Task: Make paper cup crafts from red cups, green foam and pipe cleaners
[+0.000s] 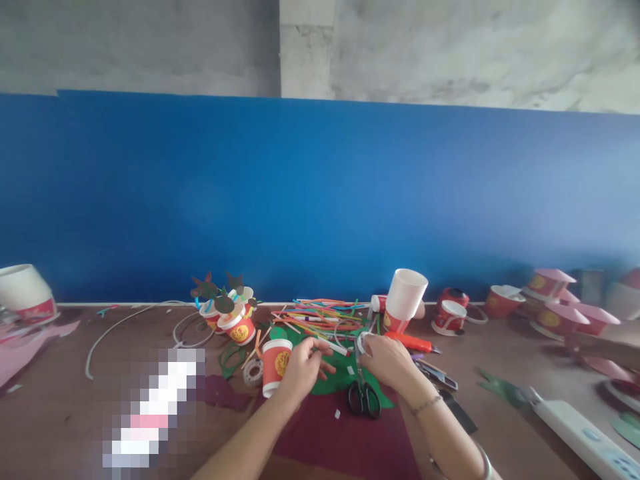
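Note:
My left hand (307, 367) is over the green sheet (335, 379), its fingers loosely curled and apart, with nothing visible in them. Just left of it stands a red paper cup (276, 365) with a yellow print and an orange straw. A white marker (334, 346) lies just beyond its fingertips. My right hand (387, 360) is closed on a white ring that looks like a roll of tape (362, 343); the fingers partly hide it. Black-handled scissors (364, 398) lie between my hands, across the green sheet and a dark red sheet (345, 437).
Colourful straws (320, 317) lie at the back, beside stacked white cups (406, 297) and an orange cutter (413, 342). Decorated cups (237, 325) and another tape roll (253, 372) are on the left. A power strip (583, 433) and pink-topped cups (563, 317) are on the right.

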`<state>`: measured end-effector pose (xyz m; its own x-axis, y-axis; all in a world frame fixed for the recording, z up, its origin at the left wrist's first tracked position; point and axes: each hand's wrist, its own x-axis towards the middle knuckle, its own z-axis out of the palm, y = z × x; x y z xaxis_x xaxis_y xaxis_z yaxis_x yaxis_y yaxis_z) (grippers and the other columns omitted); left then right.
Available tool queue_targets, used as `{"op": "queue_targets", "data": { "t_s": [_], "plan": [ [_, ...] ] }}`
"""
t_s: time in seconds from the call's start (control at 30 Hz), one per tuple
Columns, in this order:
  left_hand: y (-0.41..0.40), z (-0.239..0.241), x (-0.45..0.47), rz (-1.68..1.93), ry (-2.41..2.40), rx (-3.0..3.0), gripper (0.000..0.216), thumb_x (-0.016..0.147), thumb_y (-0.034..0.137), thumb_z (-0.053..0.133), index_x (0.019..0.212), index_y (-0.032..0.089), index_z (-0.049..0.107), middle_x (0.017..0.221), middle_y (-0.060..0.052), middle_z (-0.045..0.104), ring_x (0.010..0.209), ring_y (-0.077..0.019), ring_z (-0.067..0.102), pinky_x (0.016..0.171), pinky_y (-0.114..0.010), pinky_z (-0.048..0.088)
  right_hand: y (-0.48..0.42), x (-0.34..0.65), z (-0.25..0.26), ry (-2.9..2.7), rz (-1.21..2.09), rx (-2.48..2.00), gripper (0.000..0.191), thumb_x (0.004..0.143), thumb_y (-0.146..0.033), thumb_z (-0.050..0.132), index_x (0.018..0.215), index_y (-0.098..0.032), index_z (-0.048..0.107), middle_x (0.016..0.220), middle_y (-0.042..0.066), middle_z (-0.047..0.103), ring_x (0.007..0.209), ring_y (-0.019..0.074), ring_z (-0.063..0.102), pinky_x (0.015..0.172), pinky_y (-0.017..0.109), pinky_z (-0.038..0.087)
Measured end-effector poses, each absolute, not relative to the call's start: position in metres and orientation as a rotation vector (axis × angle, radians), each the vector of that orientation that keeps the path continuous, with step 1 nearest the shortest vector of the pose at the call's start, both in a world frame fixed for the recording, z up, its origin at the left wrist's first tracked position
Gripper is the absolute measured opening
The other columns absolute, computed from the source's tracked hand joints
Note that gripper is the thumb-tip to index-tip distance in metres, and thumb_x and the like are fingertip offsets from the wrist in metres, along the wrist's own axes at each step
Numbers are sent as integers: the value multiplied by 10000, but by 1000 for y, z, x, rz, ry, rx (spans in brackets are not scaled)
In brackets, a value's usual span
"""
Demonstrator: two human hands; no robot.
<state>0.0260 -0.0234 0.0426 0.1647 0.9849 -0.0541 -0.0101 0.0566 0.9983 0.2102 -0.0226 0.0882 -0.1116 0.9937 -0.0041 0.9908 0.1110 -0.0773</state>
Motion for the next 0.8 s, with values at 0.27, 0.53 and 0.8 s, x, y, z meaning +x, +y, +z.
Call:
{"op": "queue_targets", "data": {
  "t_s": [0.27, 0.53, 0.8],
  "plan": [
    [-25, 41, 24, 1102, 1075, 1404, 218, 808, 254, 378, 909, 170, 552, 578, 60, 466, 432, -78, 432, 423, -185, 321, -24, 201, 91, -2285, 102, -1862, 113, 798, -155, 430, 815, -186, 537, 730, 31, 637, 650, 173, 586, 555, 266, 206],
    [-27, 42, 23, 1053, 1114, 1495, 234, 835, 255, 363, 925, 172, 562, 549, 57, 446, 453, -97, 406, 467, -201, 330, -25, 206, 87, -2294, 265, -1989, 69, 734, -178, 545, 731, -186, 614, 783, 56, 676, 766, 211, 610, 585, 261, 245],
    [-27, 42, 25, 1080, 1101, 1501, 208, 824, 251, 382, 903, 166, 555, 525, 69, 435, 425, -86, 381, 456, -198, 316, -22, 202, 90, -2157, 246, -1893, 89, 736, -174, 518, 657, -183, 558, 712, 30, 631, 699, 172, 556, 570, 246, 252]
  ]
}}
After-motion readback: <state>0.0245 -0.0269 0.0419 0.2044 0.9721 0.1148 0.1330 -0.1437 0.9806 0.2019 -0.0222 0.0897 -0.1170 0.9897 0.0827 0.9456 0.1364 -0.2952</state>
